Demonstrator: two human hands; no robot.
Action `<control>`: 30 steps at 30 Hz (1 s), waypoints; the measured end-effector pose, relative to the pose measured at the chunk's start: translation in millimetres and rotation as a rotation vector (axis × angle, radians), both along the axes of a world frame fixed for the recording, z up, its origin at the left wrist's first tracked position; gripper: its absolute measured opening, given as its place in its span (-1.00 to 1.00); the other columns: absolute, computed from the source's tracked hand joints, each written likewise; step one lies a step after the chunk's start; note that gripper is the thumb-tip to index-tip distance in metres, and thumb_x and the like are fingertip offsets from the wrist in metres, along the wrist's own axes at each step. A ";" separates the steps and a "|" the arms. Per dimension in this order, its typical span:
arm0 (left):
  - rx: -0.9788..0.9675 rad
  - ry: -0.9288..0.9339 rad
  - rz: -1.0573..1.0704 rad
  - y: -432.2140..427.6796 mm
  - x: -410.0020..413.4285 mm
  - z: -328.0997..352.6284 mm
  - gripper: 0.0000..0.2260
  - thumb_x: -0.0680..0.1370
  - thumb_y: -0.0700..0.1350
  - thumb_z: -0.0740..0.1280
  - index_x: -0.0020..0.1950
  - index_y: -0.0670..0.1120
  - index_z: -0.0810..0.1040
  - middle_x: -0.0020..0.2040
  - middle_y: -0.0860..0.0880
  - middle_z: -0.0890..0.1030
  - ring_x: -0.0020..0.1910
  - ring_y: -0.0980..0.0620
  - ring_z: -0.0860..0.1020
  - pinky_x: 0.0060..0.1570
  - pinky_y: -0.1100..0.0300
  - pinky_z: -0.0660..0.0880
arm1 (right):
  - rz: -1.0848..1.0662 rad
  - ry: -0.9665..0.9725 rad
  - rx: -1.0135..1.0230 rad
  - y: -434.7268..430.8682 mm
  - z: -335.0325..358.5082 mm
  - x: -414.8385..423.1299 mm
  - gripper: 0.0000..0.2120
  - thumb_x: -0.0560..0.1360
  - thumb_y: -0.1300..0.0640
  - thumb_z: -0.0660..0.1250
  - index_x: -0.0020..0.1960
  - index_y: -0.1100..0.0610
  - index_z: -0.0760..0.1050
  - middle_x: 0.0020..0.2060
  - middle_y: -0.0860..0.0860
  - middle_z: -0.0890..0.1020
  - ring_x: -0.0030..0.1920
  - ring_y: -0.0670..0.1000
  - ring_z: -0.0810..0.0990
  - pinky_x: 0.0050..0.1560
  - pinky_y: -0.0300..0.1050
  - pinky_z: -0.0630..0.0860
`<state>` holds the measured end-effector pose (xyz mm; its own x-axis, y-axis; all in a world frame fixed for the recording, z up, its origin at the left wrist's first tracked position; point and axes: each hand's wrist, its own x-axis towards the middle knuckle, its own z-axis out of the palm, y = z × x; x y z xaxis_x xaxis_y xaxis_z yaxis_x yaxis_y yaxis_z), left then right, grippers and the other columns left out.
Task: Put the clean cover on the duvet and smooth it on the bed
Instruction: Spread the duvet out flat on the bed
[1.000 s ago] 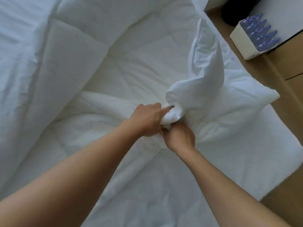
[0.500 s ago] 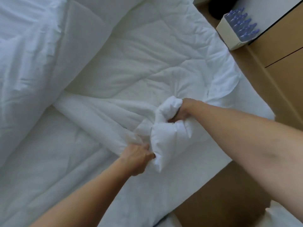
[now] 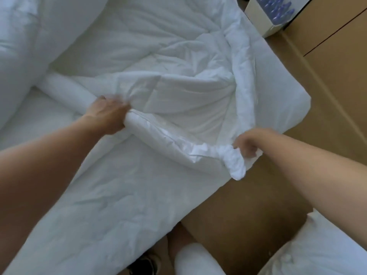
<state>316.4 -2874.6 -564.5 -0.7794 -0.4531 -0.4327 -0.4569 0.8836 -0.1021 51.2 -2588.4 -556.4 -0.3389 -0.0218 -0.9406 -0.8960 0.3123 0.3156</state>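
— What has been altered in the last second?

— The hands, which were pressed close together on one bunch of white cloth in mid-frame, have been drawn well apart. The left hand (image 3: 108, 114) is now curled round the rolled edge (image 3: 168, 137) left of centre. The right hand (image 3: 247, 144) is closed on the bunched corner (image 3: 235, 163) right of centre, which is held out past the side of the bed (image 3: 288, 108) and above the floor (image 3: 258, 205).

— Where is the duvet to be found?

— The duvet (image 3: 178, 92) is spread, much creased, across the centre and upper part of the frame on the bed. Its near edge is stretched between the two grips.

— Can the cover be told from it?

— It cannot; everything there is white.

— What is meant by this for the task?

— It is judged that a corner has been secured and one edge pulled straight, so an early step is in hand. The smoothing is not yet done, as is shown by the folds in the upper middle.
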 end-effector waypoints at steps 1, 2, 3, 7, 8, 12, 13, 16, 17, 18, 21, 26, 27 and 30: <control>0.014 -0.019 0.018 10.1 3.3 0.7 -0.62 0.52 0.05 0.37 0.31 0.03 0.44 0.21 -0.12 0.62 0.20 -0.16 0.58 0.19 0.05 0.41 | 0.047 0.029 -0.044 -23.9 7.2 -7.7 -0.43 0.52 0.35 0.24 0.52 0.14 0.34 0.47 0.11 0.40 0.38 0.18 0.46 0.30 -0.03 0.45; 0.028 -0.017 0.043 20.1 6.9 -0.7 -0.66 0.52 0.02 0.35 0.28 0.04 0.46 0.20 -0.11 0.63 0.18 -0.17 0.59 0.17 0.06 0.44 | 0.078 0.068 -0.156 -47.5 15.2 -14.9 -0.44 0.49 0.32 0.19 0.48 0.09 0.40 0.45 0.08 0.42 0.36 0.18 0.48 0.31 0.02 0.47; 0.046 0.004 0.076 31.2 9.7 -3.0 -0.68 0.51 0.01 0.35 0.25 0.04 0.47 0.17 -0.12 0.64 0.15 -0.18 0.61 0.14 0.06 0.48 | 0.064 0.118 -0.326 -71.7 24.8 -19.3 -0.45 0.47 0.26 0.17 0.44 0.04 0.44 0.42 0.06 0.46 0.33 0.18 0.50 0.30 0.09 0.49; 0.173 0.066 0.285 97.7 6.8 -12.2 -0.67 0.51 0.03 0.30 0.26 0.01 0.47 0.11 -0.16 0.66 0.08 -0.26 0.62 0.00 0.02 0.52 | -0.036 -0.144 -1.022 -136.6 29.8 34.9 -0.23 0.45 -0.30 0.38 0.54 -0.05 0.22 0.45 0.15 0.33 0.41 0.25 0.35 0.39 0.25 0.36; 0.203 0.072 0.338 118.8 2.4 -14.4 -0.64 0.52 0.03 0.28 0.31 0.00 0.44 0.14 -0.16 0.65 0.10 -0.27 0.62 0.00 0.01 0.51 | -0.011 -0.240 -1.069 -141.7 24.1 59.5 -0.11 0.38 -0.41 0.39 0.57 -0.10 0.14 0.49 0.13 0.29 0.46 0.23 0.27 0.42 0.29 0.30; 0.367 0.048 0.480 196.9 -8.6 -17.3 -0.72 0.53 0.03 0.28 0.20 -0.03 0.41 0.13 -0.15 0.62 0.11 -0.25 0.58 -0.04 -0.01 0.47 | 0.098 -0.232 -1.027 -132.6 -29.3 97.6 -0.31 0.48 -0.34 0.31 0.53 -0.34 0.11 0.41 -0.01 0.42 0.41 0.14 0.35 0.31 0.31 0.32; 0.399 0.037 0.485 206.1 -4.4 -19.3 -0.74 0.52 0.04 0.30 0.14 -0.02 0.39 0.11 -0.13 0.62 0.09 -0.24 0.57 -0.08 0.00 0.44 | 0.112 -0.207 -1.030 -122.0 -37.8 94.6 -0.43 0.54 -0.27 0.27 0.50 -0.36 0.18 0.39 -0.04 0.45 0.39 0.12 0.40 0.29 0.28 0.30; 0.468 0.186 0.422 192.6 26.5 -17.2 -0.51 0.37 0.16 0.46 0.18 -0.03 0.44 0.10 -0.09 0.56 0.09 -0.21 0.54 -0.03 0.03 0.39 | 0.140 -0.240 -1.047 -88.0 -54.6 87.1 -0.60 0.62 -0.13 0.18 0.44 -0.38 0.28 0.24 -0.05 0.55 0.31 0.11 0.44 0.25 0.28 0.26; 0.382 0.222 0.345 179.4 40.7 -17.7 -0.38 0.26 0.21 0.50 0.24 -0.02 0.48 0.13 -0.09 0.53 0.10 -0.21 0.51 0.05 0.00 0.39 | 0.146 -0.237 -1.041 -77.8 -55.8 87.4 -0.61 0.63 -0.12 0.17 0.44 -0.38 0.29 0.20 -0.05 0.57 0.30 0.11 0.44 0.26 0.29 0.26; 0.242 0.225 0.289 161.1 56.5 -19.0 -0.25 0.17 0.25 0.52 0.29 0.01 0.49 0.16 -0.10 0.50 0.11 -0.22 0.49 0.11 -0.03 0.38 | 0.153 -0.224 -1.031 -72.4 -55.6 88.1 -0.61 0.64 -0.10 0.16 0.43 -0.37 0.31 0.19 -0.05 0.58 0.30 0.11 0.43 0.26 0.29 0.25; -0.050 0.117 0.387 103.2 116.9 -19.8 -0.17 0.03 0.24 0.58 0.25 0.01 0.55 0.17 -0.16 0.47 0.13 -0.24 0.44 0.26 -0.11 0.24 | 0.138 -0.165 -0.930 -87.4 -43.1 95.2 -0.64 0.61 0.02 0.16 0.36 -0.26 0.41 0.25 -0.02 0.55 0.32 0.13 0.39 0.27 0.31 0.22; -0.093 0.093 0.587 96.4 163.2 -25.2 -0.79 0.34 -0.17 0.49 -0.08 -0.13 0.57 -0.12 -0.20 0.65 -0.12 -0.26 0.61 -0.01 -0.05 0.45 | 0.167 -0.052 -1.017 -111.0 -17.3 157.5 -0.23 0.49 -0.47 0.09 0.56 -0.08 0.15 0.45 0.18 0.30 0.44 0.26 0.26 0.36 0.59 -0.11; -0.048 0.138 0.666 107.7 164.6 -28.1 -0.85 0.39 -0.18 0.44 -0.08 -0.14 0.56 -0.12 -0.22 0.66 -0.12 -0.27 0.62 -0.06 -0.03 0.45 | 0.189 -0.093 -1.121 -109.9 -13.7 179.8 -0.09 0.42 -0.55 0.07 0.60 -0.07 0.04 0.47 0.21 0.26 0.47 0.27 0.24 0.39 0.56 -0.15; 0.033 0.242 0.883 151.5 183.7 -41.1 -0.86 0.46 -0.14 0.40 -0.02 -0.12 0.55 -0.10 -0.22 0.66 -0.14 -0.33 0.61 -0.22 -0.01 0.45 | 0.241 -0.319 -1.264 -116.6 -12.5 250.1 -0.06 0.39 -0.56 0.12 0.62 -0.17 -0.03 0.44 0.26 0.30 0.43 0.27 0.29 0.44 0.38 0.08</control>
<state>500.1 -2723.1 -605.6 -0.2269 -0.9179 -0.3255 -0.9735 0.2039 0.1036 301.3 -2705.0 -568.9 0.0271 -0.9638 -0.2654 -0.9502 0.0576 -0.3062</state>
